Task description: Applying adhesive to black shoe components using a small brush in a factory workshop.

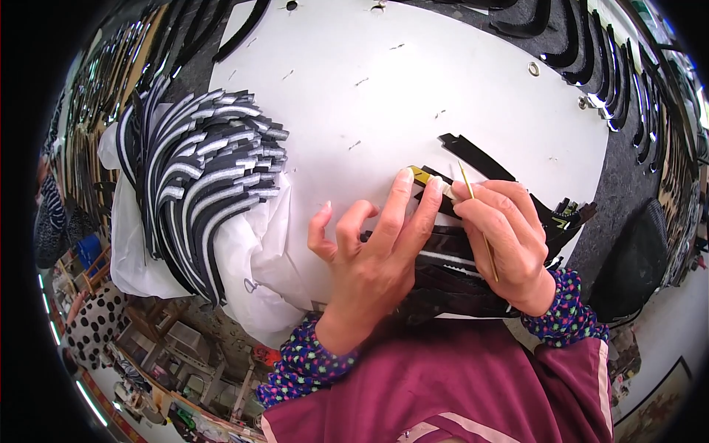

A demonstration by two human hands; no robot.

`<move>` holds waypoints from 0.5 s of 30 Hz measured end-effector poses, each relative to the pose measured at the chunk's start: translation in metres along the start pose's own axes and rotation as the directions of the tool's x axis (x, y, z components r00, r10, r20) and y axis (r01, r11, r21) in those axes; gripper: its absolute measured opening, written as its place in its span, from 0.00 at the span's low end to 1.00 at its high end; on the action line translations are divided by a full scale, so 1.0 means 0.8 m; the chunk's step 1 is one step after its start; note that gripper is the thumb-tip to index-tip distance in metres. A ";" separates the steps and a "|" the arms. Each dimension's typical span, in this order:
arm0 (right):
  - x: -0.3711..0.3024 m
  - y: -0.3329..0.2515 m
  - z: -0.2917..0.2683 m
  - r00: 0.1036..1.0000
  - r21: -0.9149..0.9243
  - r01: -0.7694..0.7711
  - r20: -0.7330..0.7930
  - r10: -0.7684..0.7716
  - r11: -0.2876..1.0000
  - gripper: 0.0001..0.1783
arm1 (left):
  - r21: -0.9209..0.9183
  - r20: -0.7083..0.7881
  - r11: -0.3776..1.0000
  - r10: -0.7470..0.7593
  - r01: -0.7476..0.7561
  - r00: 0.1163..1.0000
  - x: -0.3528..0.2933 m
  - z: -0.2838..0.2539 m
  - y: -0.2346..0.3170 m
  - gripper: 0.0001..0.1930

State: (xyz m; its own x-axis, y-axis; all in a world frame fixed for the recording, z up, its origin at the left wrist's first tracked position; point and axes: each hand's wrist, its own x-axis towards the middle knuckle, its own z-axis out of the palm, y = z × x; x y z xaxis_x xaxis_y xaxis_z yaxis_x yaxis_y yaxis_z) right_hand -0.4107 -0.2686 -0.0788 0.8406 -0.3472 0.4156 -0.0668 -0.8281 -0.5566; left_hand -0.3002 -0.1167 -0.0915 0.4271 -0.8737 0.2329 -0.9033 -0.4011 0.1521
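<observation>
My left hand (380, 255) lies with its fingers spread. Two of its fingertips press on the yellow-marked end of a dark strip (421, 176) on the white board. Between the thumb and fingers of my right hand (509, 240) is a thin yellow stick (467, 179), its pointed tip slanting up and away. That hand is close beside the pressed strip. Just beyond it lies a black strip (473, 156). Under and around both hands are more dark strips (447, 242), some with a pale stripe, partly hidden by the fingers.
A fanned pile of grey-and-white striped strips (210, 170) rests on white sheeting (255, 284) at the left. The white board (354, 88) has metal eyelets near its edges. Black curved strips (580, 55) line the far right, and a black rounded object (628, 258) stands at right.
</observation>
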 end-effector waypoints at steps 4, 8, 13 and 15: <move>0.002 -0.003 -0.005 0.998 0.015 -0.051 0.036 0.051 0.999 0.15 | -0.029 0.002 1.000 -0.003 0.004 1.000 0.000 -0.001 0.000 0.24; 0.013 -0.002 -0.015 0.997 0.090 -0.080 -0.007 0.081 0.993 0.10 | -0.039 -0.022 0.999 -0.012 0.011 1.000 -0.002 0.005 -0.001 0.25; 0.032 -0.013 -0.017 0.877 0.550 -0.476 0.242 0.415 0.686 0.07 | -0.057 -0.005 0.998 -0.015 0.015 1.000 -0.003 0.004 -0.003 0.25; 0.029 -0.013 -0.006 0.860 0.644 -0.490 0.244 0.449 0.588 0.08 | -0.057 -0.016 0.998 -0.015 0.014 1.000 -0.003 0.006 -0.004 0.25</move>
State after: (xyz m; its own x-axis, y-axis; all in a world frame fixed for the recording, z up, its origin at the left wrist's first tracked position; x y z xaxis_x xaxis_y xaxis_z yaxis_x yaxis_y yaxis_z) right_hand -0.3930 -0.2702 -0.0600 0.8239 -0.5626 -0.0680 -0.1050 -0.0337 -0.9939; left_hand -0.2988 -0.1146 -0.0972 0.4410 -0.8631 0.2461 -0.8936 -0.3969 0.2095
